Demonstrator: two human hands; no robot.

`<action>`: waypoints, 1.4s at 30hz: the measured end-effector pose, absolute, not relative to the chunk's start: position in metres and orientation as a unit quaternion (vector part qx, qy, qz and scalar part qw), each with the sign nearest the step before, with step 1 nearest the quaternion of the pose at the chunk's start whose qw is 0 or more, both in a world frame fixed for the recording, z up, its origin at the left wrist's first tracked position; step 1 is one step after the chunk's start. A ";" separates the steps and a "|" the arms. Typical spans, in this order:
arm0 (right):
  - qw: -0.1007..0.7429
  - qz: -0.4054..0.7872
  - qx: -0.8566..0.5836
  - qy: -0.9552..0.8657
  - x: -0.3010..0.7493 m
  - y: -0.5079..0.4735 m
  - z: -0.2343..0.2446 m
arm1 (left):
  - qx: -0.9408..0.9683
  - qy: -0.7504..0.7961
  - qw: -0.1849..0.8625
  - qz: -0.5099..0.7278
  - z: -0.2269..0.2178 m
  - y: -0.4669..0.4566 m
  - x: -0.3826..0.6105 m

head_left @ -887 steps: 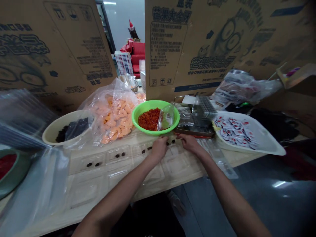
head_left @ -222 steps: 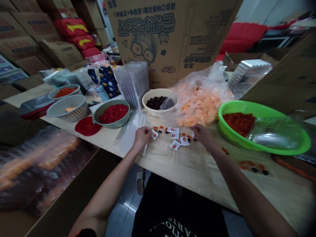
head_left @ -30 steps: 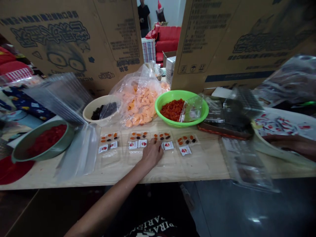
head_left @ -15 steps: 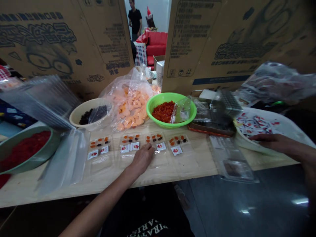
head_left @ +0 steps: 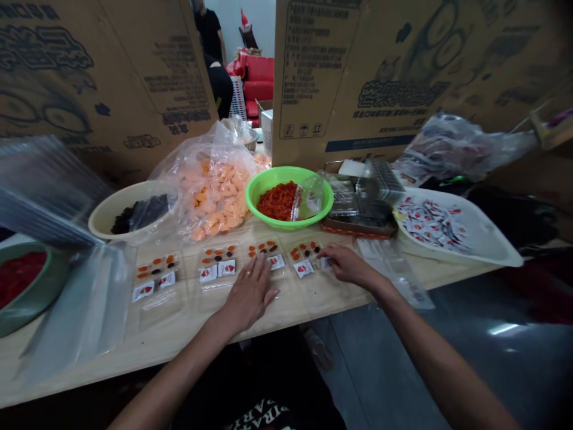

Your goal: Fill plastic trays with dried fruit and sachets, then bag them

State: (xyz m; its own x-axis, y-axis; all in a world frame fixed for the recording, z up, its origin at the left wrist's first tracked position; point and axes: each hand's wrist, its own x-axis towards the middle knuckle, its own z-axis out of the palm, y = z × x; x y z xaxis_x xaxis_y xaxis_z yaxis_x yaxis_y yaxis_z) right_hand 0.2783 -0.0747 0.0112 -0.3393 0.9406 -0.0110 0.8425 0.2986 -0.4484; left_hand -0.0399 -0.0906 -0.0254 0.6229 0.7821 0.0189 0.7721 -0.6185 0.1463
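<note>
The person's right hand [head_left: 335, 261] has its fingers bent and drawn close together, at the right edge of the fourth clear tray [head_left: 316, 295]. Something whitish shows just under the fingertips, but I cannot tell if they pinch it. The left hand [head_left: 250, 292] is spread wide, palm down, thumb apart, over the third clear tray [head_left: 283, 294]; what lies below its palm is hidden from me.

All four trays lie in one row on the wooden table [head_left: 170, 343], with small orange and dark pieces [head_left: 218, 258] along their upper parts. Below these pieces I see two white packets [head_left: 226, 267] in each of the first two trays, and one visible in each of the others.

Behind the trays stands a green bowl [head_left: 289, 224] with red-orange bits [head_left: 277, 202], between a clear bag [head_left: 219, 149] of orange pieces and dark stacked containers [head_left: 344, 206]. Farther right, a white tub [head_left: 487, 239] holds many more packets [head_left: 434, 224].
</note>
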 end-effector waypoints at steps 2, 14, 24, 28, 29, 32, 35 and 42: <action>0.102 0.158 -0.570 -0.800 0.272 -0.073 0.002 | 0.909 0.410 0.068 0.036 -0.024 -0.090 -0.029; 0.060 -0.031 -0.558 -0.827 0.251 -0.133 -0.052 | 0.923 0.358 0.141 0.004 -0.022 -0.076 -0.032; 0.116 -0.112 -0.602 -0.782 0.217 -0.112 -0.079 | 0.904 0.385 0.178 0.053 -0.014 -0.084 -0.025; 0.133 -0.106 -0.601 -0.780 0.220 -0.110 -0.079 | 0.901 0.394 0.138 0.117 -0.012 -0.086 -0.036; 0.141 -0.098 -0.598 -0.783 0.222 -0.108 -0.074 | 0.897 0.400 0.123 0.142 -0.008 -0.082 -0.043; 0.178 -0.045 -0.563 -0.806 0.215 -0.095 -0.039 | 0.846 0.483 0.061 0.216 0.013 -0.050 -0.073; 0.210 0.017 -0.498 -0.841 0.178 -0.055 0.018 | 0.759 0.612 -0.014 0.223 0.040 0.005 -0.110; 0.110 -0.010 -0.375 -0.921 0.023 0.103 0.093 | 0.767 0.639 0.009 0.061 0.053 0.080 -0.140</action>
State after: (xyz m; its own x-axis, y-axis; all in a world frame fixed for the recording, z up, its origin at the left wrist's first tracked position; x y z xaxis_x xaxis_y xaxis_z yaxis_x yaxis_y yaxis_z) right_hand 0.0229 0.1030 0.0935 -0.6952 0.6878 0.2091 0.6921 0.7190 -0.0641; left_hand -0.1403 0.0795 0.0531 0.1756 0.9810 0.0827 0.9788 -0.1830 0.0924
